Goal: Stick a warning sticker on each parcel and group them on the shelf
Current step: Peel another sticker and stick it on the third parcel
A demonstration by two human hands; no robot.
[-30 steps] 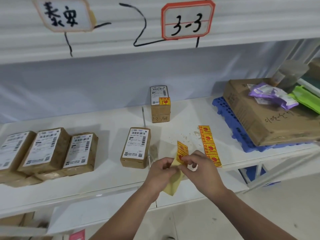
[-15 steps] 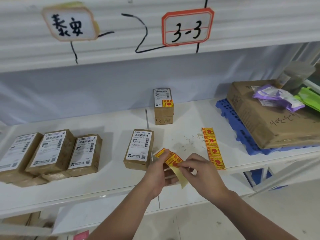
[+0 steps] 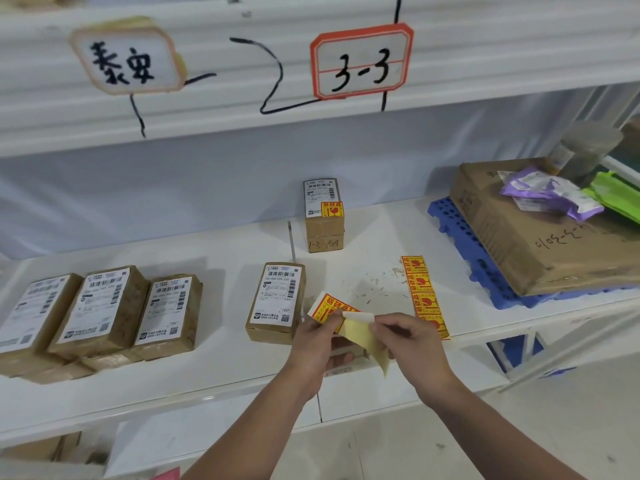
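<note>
Together, left hand (image 3: 317, 342) pinches the sticker strip (image 3: 328, 306), right hand (image 3: 414, 344) its backing (image 3: 363, 337).

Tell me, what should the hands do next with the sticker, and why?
Probably finish pulling the backing paper off: the right hand pinches it half-peeled while the left hand holds the sticker, and the nearest parcel has none yet.

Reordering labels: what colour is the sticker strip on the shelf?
The sticker strip is yellow with red print, head view.

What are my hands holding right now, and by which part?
The left hand pinches the warning sticker by its lower edge; the right hand pinches the backing paper by its peeled upper end.
</note>
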